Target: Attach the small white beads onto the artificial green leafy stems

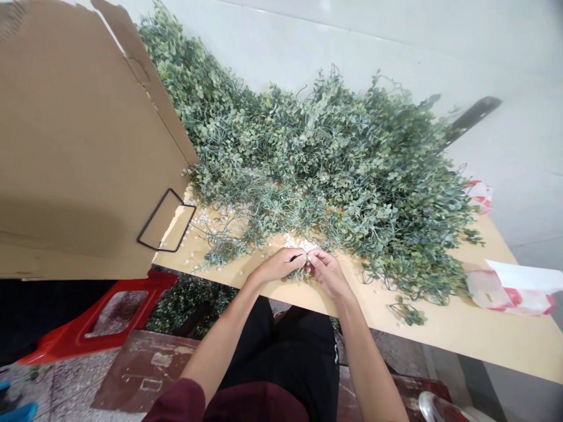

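My left hand and my right hand meet near the front edge of the table, fingertips pinched close together. Between them is a small sprig of artificial greenery, its leaves hanging below my fingers. What each fingertip presses on is too small to make out fully. Just behind my hands lies a scatter of small white pieces. A large heap of artificial leafy stems spreads along the back of the table, and some thinner stems lie to the left of my left hand.
A big cardboard sheet or box side stands at the left, with a black wire frame by its edge. Red-and-white plastic bags lie on the table at right. A red plastic stool is below left.
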Action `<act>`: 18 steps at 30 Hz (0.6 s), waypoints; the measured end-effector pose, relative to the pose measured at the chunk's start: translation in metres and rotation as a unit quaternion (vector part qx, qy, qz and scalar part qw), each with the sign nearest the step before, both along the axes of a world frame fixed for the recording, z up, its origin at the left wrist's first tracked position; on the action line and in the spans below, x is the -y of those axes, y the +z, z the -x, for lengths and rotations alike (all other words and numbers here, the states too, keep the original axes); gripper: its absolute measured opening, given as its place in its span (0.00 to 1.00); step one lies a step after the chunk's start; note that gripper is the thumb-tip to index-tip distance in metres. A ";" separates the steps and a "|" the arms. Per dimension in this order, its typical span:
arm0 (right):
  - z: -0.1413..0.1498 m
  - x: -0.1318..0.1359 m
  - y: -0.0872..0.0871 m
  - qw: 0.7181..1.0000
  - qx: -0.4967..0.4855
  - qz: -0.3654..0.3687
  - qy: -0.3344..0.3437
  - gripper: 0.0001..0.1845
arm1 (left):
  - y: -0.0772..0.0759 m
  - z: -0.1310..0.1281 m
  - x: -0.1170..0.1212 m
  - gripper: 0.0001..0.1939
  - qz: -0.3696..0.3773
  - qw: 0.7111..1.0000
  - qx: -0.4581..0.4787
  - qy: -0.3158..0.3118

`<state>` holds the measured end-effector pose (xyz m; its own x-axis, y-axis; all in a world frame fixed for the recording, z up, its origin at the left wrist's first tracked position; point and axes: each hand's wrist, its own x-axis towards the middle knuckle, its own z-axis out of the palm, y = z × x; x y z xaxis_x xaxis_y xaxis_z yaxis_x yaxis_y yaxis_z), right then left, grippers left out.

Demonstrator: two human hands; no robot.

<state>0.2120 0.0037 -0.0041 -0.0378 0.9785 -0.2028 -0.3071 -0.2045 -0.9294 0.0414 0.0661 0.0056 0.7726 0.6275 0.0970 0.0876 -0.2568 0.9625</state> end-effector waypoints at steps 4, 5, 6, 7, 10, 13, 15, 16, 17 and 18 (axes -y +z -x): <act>0.002 0.000 0.000 0.999 0.003 -0.014 -0.038 0.14 | 0.006 0.001 0.004 0.16 -0.012 1.000 -0.004 0.025; 0.001 0.000 0.000 0.999 0.006 -0.018 -0.040 0.13 | 0.006 0.001 0.005 0.16 -0.012 1.000 -0.002 0.027; 0.001 0.000 -0.001 0.999 0.010 -0.023 -0.041 0.13 | 0.006 0.001 0.006 0.16 -0.012 1.000 0.001 0.027; 0.001 0.001 -0.002 0.999 0.015 -0.027 -0.041 0.12 | 0.006 0.001 0.006 0.17 -0.012 1.000 0.002 0.026; -0.001 0.000 -0.004 0.998 0.021 -0.034 -0.046 0.11 | 0.004 0.000 0.006 0.17 -0.024 0.999 0.001 0.027; -0.001 0.000 -0.006 0.998 0.021 -0.032 -0.055 0.12 | 0.003 0.000 0.005 0.17 -0.052 0.998 -0.004 0.030; -0.002 0.000 -0.006 0.998 0.022 -0.028 -0.061 0.13 | 0.003 0.000 0.005 0.17 -0.059 0.998 -0.008 0.028; -0.002 0.000 -0.006 0.997 0.023 -0.026 -0.063 0.13 | 0.004 0.000 0.005 0.18 -0.060 0.998 -0.008 0.027; -0.002 0.000 -0.005 0.997 0.024 -0.024 -0.063 0.13 | 0.004 0.000 0.005 0.18 -0.060 0.998 -0.008 0.026; -0.002 0.000 -0.005 0.998 0.026 -0.022 -0.062 0.12 | 0.004 0.000 0.005 0.18 -0.061 0.998 -0.009 0.025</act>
